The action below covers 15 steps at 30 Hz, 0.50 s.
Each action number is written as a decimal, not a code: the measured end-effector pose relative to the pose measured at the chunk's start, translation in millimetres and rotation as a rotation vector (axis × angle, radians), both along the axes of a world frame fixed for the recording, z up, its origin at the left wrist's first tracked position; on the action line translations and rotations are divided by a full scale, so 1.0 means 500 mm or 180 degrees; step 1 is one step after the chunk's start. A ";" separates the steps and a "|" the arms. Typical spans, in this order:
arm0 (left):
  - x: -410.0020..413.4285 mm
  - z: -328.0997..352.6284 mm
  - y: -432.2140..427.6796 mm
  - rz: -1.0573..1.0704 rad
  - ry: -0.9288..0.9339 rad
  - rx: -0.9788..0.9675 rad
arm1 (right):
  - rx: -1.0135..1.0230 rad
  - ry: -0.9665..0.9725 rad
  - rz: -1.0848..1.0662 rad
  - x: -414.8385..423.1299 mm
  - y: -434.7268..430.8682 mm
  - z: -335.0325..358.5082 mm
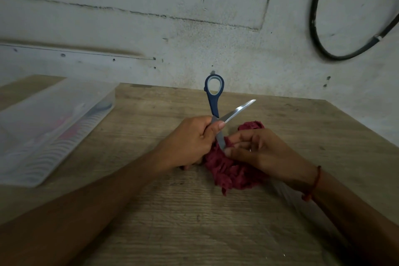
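- Our left grip (pixel 190 142), at frame centre, clasps the scissors (pixel 213 103) near the pivot, with the blades spread and a blue handle pointing up.
- Our right grip (pixel 265 153) pinches the lower blade's tip, touching the red yarn piece (pixel 228 170).
- The yarn lies on the counter (pixel 194 211), between and under both grips.
- A clear box (pixel 54 127) sits at the left.

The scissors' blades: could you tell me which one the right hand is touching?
The blade pointing down at the red yarn; the right hand pinches its tip. The other blade points up-right, untouched.
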<state>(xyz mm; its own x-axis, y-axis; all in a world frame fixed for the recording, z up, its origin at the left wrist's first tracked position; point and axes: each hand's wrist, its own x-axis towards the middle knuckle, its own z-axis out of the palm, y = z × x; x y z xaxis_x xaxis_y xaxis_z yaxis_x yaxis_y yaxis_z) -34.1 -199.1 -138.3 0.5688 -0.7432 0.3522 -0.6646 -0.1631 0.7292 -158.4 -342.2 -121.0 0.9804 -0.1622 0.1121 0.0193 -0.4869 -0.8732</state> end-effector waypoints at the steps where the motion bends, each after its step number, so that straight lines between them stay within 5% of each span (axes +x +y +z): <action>1: 0.001 0.000 0.001 0.0001 0.0100 0.0004 | 0.0038 0.0016 -0.0035 -0.003 -0.001 0.005; 8: 0.006 -0.004 0.000 0.0026 0.0397 0.0032 | 0.0994 0.0367 -0.0213 0.003 0.002 0.012; 15: 0.006 -0.003 0.000 0.0003 0.0366 0.0113 | 0.0576 0.0210 -0.0157 0.000 0.002 0.000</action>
<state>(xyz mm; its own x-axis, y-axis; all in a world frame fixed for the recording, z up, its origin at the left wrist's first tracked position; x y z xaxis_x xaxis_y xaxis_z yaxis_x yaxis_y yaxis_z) -31.3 -199.1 -139.6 0.6047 -0.7535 0.2581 -0.5768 -0.1908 0.7943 -158.6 -341.4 -120.9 0.9750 -0.2219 0.0124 -0.0610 -0.3207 -0.9452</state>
